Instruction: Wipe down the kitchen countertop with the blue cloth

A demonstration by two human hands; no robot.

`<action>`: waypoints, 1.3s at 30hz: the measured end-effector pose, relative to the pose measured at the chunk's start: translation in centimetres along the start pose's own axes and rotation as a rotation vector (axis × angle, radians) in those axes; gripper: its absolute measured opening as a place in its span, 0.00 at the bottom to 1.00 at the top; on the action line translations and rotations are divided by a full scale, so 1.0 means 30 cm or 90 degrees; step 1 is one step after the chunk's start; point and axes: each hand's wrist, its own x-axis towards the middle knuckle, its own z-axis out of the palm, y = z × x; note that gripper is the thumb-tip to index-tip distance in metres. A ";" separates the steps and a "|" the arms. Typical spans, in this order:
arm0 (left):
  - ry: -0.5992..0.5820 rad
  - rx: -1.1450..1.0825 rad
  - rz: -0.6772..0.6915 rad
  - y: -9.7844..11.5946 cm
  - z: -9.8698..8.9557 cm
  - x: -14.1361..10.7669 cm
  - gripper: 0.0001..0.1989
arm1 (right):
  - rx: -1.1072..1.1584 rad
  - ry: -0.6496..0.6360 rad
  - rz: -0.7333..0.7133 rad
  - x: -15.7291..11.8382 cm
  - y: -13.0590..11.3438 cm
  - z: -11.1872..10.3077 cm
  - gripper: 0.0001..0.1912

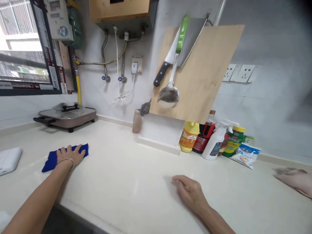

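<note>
A blue cloth (50, 161) lies on the pale countertop (122, 175) at the left. My left hand (70, 156) rests flat on top of it with the fingers spread, pressing it against the surface; a thin bracelet circles the wrist. At the right of centre, my right hand (191, 191) is just over or on the counter, its fingers curled loosely and the index finger pointing left. Nothing shows in it. Behind the left hand stands a lidded electric pan (68, 117) with black handles.
A white box (9, 160) sits at the far left. Along the wall stand a yellow bottle (189, 136), a white spray bottle (214, 143) and a blue-white packet (246, 154). A wooden board (207, 68) hangs with knives and a ladle (168, 96). Crumpled cloth (294, 180) lies far right.
</note>
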 end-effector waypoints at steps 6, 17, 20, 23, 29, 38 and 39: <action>0.015 0.026 -0.029 0.057 -0.023 -0.190 0.36 | -0.087 -0.033 -0.118 0.001 -0.024 -0.019 0.17; 0.064 0.045 0.228 0.291 0.007 -0.607 0.32 | -0.177 0.001 -0.176 0.003 -0.046 -0.021 0.18; 0.026 -0.025 0.354 0.362 0.020 -0.717 0.32 | -0.180 -0.013 -0.153 0.001 -0.052 -0.019 0.18; -0.007 -0.076 0.463 0.417 0.048 -0.794 0.34 | -0.172 -0.036 -0.139 -0.001 -0.059 -0.017 0.17; -0.068 -0.148 0.637 0.499 0.099 -0.856 0.38 | -0.151 -0.053 -0.128 0.003 -0.044 0.011 0.16; -0.121 -0.175 0.734 0.526 -0.005 -0.714 0.33 | -0.096 -0.076 -0.086 -0.010 -0.014 0.021 0.16; -0.126 -0.169 0.723 0.520 -0.014 -0.685 0.32 | -0.091 -0.076 -0.080 -0.014 -0.014 0.015 0.16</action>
